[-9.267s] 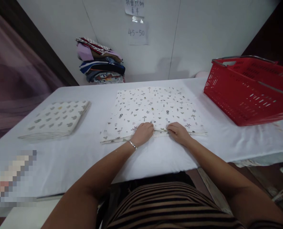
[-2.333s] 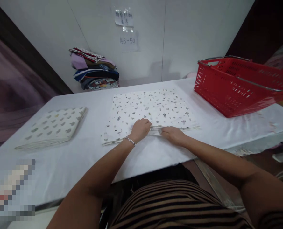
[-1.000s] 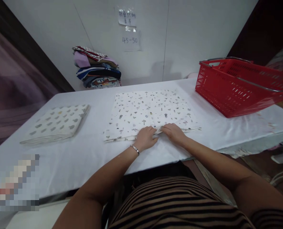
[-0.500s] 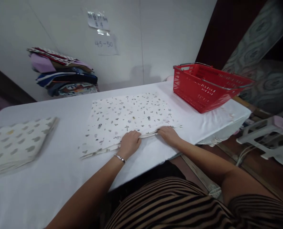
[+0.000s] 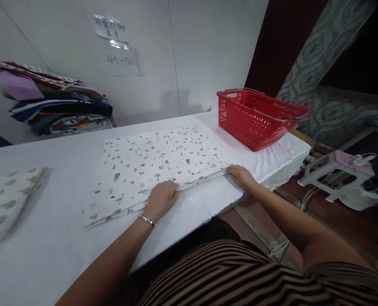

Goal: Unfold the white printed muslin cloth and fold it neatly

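A white cloth printed with small grey plants and shapes (image 5: 157,159) lies spread flat on the table, with a narrow folded strip along its near edge. My left hand (image 5: 162,197) is closed over that near edge, left of its middle, fingers curled on the fabric. At the near right corner, my right hand (image 5: 242,177) is closed on the end of the strip, fingertips pressed together on it. The undersides of both hands and the thumbs are mostly hidden.
Left on the white-covered table (image 5: 58,238) lies a folded cloth with grey spots (image 5: 8,202). A red basket (image 5: 255,121) stands at the back right. Folded textiles (image 5: 58,100) are piled at the back left. A white plastic stool (image 5: 338,174) is on the floor to the right.
My right hand has slid right along the near edge to the cloth's corner. My left hand stays on the edge left of the middle. The view has turned slightly right.
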Motion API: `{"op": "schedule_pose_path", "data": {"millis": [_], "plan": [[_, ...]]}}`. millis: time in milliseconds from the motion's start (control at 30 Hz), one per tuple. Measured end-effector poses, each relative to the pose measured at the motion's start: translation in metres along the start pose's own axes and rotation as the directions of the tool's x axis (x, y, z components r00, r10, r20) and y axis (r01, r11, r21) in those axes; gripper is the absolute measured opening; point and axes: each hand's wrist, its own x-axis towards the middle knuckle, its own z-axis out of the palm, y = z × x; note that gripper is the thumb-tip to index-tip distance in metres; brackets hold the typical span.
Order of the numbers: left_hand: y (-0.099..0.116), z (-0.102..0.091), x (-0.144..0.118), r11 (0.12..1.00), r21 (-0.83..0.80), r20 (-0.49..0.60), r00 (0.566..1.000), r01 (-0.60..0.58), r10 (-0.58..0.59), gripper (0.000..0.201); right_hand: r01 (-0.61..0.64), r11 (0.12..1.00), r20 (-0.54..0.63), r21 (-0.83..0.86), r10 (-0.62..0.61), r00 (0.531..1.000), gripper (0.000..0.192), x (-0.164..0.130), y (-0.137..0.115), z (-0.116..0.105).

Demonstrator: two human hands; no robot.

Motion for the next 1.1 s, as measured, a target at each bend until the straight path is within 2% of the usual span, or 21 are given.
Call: {"op": "schedule_pose_path", "data": {"millis": [100, 167, 233, 300, 333, 433, 567, 633, 767, 967, 1100], "plan": [[-0.001, 0.002, -0.001, 1.000, -0.015, -0.003, 1.000, 0.002, -0.002, 0.019, -0.151, 0.947, -0.081, 0.284, 0.180, 0.980, 0.023, -0.002, 0.011, 0.002], [-0.002, 0.004, -0.001, 1.000, -0.027, -0.008, 1.000, -0.002, 0.002, 0.019, -0.309, 0.876, -0.091, 0.371, 0.366, 0.926, 0.024, 0.002, 0.017, 0.001], [-0.002, 0.005, -0.002, 0.999, -0.037, -0.017, 1.000, -0.006, 0.005, 0.020, -0.492, 0.769, 0.013, 0.408, 0.534, 0.846, 0.025, 0.011, 0.020, -0.004], [-0.002, 0.006, -0.003, 0.999, -0.041, -0.018, 1.000, -0.010, 0.009, 0.021, -0.642, 0.642, 0.179, 0.419, 0.635, 0.751, 0.025, 0.021, 0.021, -0.010], [-0.003, 0.007, -0.003, 0.999, -0.040, -0.016, 1.000, -0.013, 0.012, 0.021, -0.686, 0.601, 0.247, 0.411, 0.651, 0.718, 0.027, 0.026, 0.020, -0.014], [-0.003, 0.008, -0.003, 1.000, -0.027, -0.001, 1.000, -0.013, 0.013, 0.021, -0.729, 0.567, 0.365, 0.383, 0.633, 0.683, 0.034, 0.039, 0.015, -0.024], [-0.003, 0.008, -0.003, 1.000, -0.030, 0.010, 1.000, -0.006, 0.006, 0.021, -0.764, 0.602, 0.492, 0.230, 0.606, 0.625, 0.035, 0.054, 0.006, -0.036], [-0.002, 0.007, -0.003, 0.999, -0.033, 0.014, 1.000, -0.003, 0.004, 0.021, -0.758, 0.625, 0.490, 0.186, 0.610, 0.623, 0.031, 0.059, 0.004, -0.041], [-0.002, 0.006, -0.003, 0.999, -0.031, 0.012, 1.000, -0.003, 0.004, 0.022, -0.760, 0.616, 0.447, 0.207, 0.631, 0.634, 0.025, 0.064, 0.002, -0.046], [-0.003, 0.008, -0.004, 1.000, -0.029, 0.001, 1.000, -0.003, 0.003, 0.021, -0.781, 0.616, 0.492, 0.101, 0.651, 0.578, 0.029, 0.060, -0.002, -0.040], [-0.003, 0.008, -0.003, 0.999, -0.049, 0.002, 1.000, -0.001, 0.001, 0.021, -0.769, 0.638, 0.507, 0.021, 0.656, 0.559, 0.034, 0.061, -0.004, -0.035]]}}
